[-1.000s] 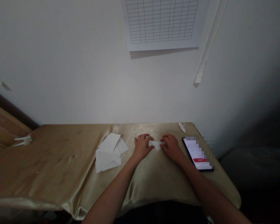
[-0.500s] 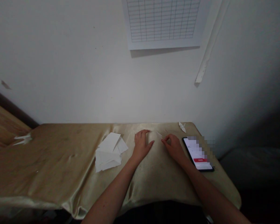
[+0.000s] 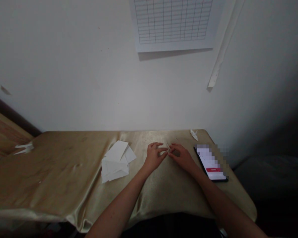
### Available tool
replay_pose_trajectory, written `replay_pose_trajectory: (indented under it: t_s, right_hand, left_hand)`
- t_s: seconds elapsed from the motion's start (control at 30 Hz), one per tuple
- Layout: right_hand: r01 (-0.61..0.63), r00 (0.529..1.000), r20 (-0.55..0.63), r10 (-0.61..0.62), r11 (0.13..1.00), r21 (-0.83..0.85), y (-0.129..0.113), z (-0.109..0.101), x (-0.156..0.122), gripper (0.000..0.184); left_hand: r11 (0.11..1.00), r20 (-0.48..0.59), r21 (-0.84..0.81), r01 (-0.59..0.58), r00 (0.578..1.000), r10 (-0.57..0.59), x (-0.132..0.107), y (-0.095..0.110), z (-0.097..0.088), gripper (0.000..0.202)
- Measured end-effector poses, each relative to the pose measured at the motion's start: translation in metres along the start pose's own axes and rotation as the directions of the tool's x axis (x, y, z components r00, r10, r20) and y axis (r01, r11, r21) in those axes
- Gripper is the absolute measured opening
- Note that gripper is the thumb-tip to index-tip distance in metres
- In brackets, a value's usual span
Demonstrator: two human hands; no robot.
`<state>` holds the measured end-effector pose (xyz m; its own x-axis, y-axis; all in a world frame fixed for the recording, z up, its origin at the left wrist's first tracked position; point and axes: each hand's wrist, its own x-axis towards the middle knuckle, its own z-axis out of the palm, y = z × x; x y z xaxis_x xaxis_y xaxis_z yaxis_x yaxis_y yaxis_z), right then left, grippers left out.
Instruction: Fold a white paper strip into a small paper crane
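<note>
A small folded piece of white paper (image 3: 168,146) stands narrow and pointed between my hands, its lower part hidden by my fingers. My left hand (image 3: 154,157) and my right hand (image 3: 180,156) meet at it, with the fingertips of both pinching it from either side. A stack of loose white paper sheets (image 3: 115,161) lies to the left of my left hand, and neither hand touches it.
A small white paper crane (image 3: 194,134) sits at the far table edge. A smartphone (image 3: 210,163) lies right of my right hand. Gold satin cloth (image 3: 52,172) covers the table. White folded paper (image 3: 24,148) lies at its left end, against a wall.
My hands have closed in from either side onto the folded paper. It now looks narrower and stands up between my fingers, no longer lying flat on the cloth as it did a second ago.
</note>
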<state>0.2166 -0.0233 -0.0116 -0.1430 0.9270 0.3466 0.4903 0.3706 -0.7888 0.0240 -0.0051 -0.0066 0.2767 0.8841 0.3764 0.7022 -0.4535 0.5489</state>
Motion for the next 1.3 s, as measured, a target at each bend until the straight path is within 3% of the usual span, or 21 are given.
replay_pose_trajectory:
  t_s: [0.43,0.8,0.97,1.3]
  right_hand:
    - [-0.075,0.997,-0.027,0.076,0.997,0.019,0.007,-0.002,0.002,0.010]
    - [-0.052,0.998,-0.022,0.054,0.995,0.084,0.006,-0.002,0.003,0.009]
    - [-0.055,0.998,-0.035,0.058,0.995,0.085,0.003,-0.001,0.003,0.009]
    - [-0.053,0.997,-0.058,0.057,0.996,0.074,0.005,-0.001,0.004,0.013]
  left_hand:
    - [0.999,-0.013,-0.030,-0.028,1.000,0.028,0.000,-0.006,0.006,0.020]
    - [0.996,0.110,-0.017,0.087,0.990,-0.085,0.000,0.004,-0.003,0.028]
    - [0.989,0.106,-0.048,0.139,0.985,-0.133,-0.002,0.010,-0.004,0.030]
    - [0.990,0.065,-0.118,0.076,0.995,-0.069,0.000,0.006,0.000,0.029]
